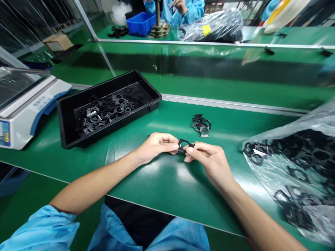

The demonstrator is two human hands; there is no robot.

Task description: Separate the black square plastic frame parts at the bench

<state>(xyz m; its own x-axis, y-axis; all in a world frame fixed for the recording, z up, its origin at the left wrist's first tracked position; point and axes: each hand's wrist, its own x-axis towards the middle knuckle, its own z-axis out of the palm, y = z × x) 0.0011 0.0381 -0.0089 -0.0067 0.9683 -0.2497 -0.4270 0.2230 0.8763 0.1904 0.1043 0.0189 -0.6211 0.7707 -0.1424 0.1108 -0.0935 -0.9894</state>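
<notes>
My left hand point(156, 145) and my right hand point(206, 159) meet over the green table point(162, 181), both pinching one small black plastic frame part point(184, 144) between fingertips. The part hangs just above the mat. A small heap of the same black parts point(201, 124) lies a little beyond my hands. To the left stands a black tray point(68, 115) with several such parts spread in it. At the right a clear plastic bag point(309, 139) holds many more.
A white and blue weighing scale point(23, 104) sits at the far left. A metal rail point(235, 104) borders a green conveyor behind. Across it are a blue bin point(140, 23), a wrapped bundle point(214, 26) and another person's blue sleeve point(195, 8).
</notes>
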